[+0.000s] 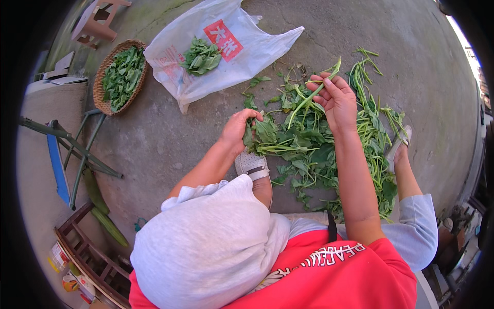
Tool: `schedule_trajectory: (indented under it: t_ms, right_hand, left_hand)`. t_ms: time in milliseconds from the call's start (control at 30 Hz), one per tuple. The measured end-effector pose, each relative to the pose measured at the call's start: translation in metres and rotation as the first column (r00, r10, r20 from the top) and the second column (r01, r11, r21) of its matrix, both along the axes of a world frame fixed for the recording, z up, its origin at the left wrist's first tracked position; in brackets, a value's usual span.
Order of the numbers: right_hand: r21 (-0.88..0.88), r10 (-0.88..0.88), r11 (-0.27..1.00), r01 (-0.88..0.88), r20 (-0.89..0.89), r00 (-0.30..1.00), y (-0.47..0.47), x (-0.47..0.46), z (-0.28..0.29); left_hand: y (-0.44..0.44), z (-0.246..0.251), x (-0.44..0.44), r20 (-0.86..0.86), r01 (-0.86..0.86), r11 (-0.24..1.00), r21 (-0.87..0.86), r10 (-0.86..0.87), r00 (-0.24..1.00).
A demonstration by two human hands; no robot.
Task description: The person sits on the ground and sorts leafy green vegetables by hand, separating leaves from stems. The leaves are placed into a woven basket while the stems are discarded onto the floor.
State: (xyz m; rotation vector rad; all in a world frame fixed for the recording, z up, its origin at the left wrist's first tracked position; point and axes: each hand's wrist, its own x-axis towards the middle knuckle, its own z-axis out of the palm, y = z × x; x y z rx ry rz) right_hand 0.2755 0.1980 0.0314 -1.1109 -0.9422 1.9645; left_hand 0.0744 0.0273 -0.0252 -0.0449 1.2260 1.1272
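Note:
My left hand is closed around a bunch of leafy greens, its stems pointing right, above my left shoe. Raised over the pile, my right hand pinches a few pale green stems between thumb and fingers. A broad pile of leafy green stalks lies on the concrete between my feet, with long bare-looking stems along its right side. A small heap of leaves rests on a white plastic bag spread beyond my left hand.
At the upper left are a wicker basket of green leaves and a plastic stool. A green metal folding frame with blue fabric, long green gourds and a wooden rack stand or lie along the left. My shoes flank the pile.

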Motion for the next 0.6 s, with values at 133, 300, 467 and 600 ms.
schedule_trajectory:
  t_ms: [133, 300, 467, 600]
  right_hand:
    - [-0.192, -0.006, 0.981, -0.03, -0.189, 0.982, 0.0, -0.007, 0.014]
    - [-0.239, -0.029, 0.971, -0.011, -0.166, 0.986, -0.011, -0.028, 0.008]
    - [-0.185, -0.062, 0.982, 0.045, -0.09, 0.994, -0.012, -0.03, 0.0]
    - [-0.164, -0.013, 0.986, 0.001, -0.073, 0.997, -0.018, -0.03, 0.001]
  left_hand:
    - [0.013, 0.014, -0.014, -0.094, 0.093, 0.985, 0.147, -0.08, 0.992]
    - [0.028, 0.042, 0.011, 0.224, 0.244, 0.93, 0.274, -0.309, 0.924]
    - [0.018, 0.053, 0.021, 0.392, 0.199, 0.958, 0.206, -0.267, 0.88]
    - [0.009, 0.035, 0.018, 0.498, 0.147, 0.945, 0.293, -0.282, 0.82]
